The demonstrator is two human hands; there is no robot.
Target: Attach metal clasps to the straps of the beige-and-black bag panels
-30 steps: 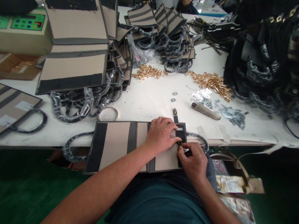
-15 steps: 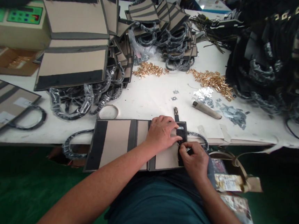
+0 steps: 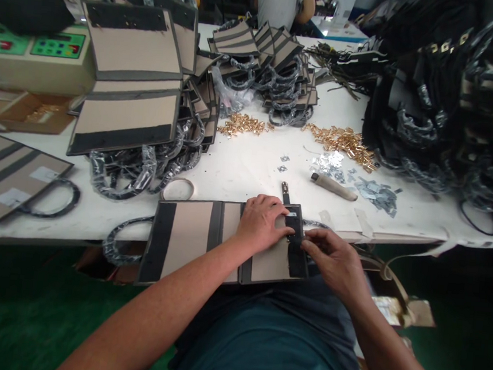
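An opened-out handbag body (image 3: 190,235), beige inside with black bands, lies at the table's front edge and partly over it. Plastic-wrapped handles stick out on both sides. My left hand (image 3: 262,224) rests on its right section, thumb and fingers apart around a small metal plate (image 3: 291,214). A short black strap (image 3: 286,195) with a metal fitting points away from the far edge. My right hand (image 3: 337,259) is at the right edge beside the black band, thumb and forefinger pinched together. What sits between those fingertips is too small to make out.
Beyond the bag lie a grey-handled tool (image 3: 335,187), thin metal plates (image 3: 377,195) and gold fittings (image 3: 345,143). A tape roll (image 3: 177,189) sits left. Stacked bag bodies (image 3: 128,105) and black bags (image 3: 426,108) flank the table. A person (image 3: 277,3) stands opposite.
My right hand has shifted right, from over the black band to the bag's edge. My left hand keeps its place on the bag. The view has tilted up slightly.
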